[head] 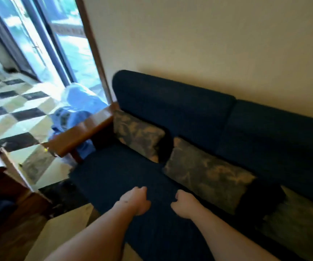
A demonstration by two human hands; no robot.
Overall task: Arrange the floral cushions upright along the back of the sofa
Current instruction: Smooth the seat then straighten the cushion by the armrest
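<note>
Three floral cushions (207, 175) upright against sofa (172, 108) back; both hands (136, 201) empty

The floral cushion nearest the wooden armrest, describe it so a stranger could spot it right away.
Find the dark blue sofa against the cream wall. At its end by the wooden armrest, the end cushion leans on the backrest. Unlike the longer middle cushion, it touches the armrest corner.
</note>
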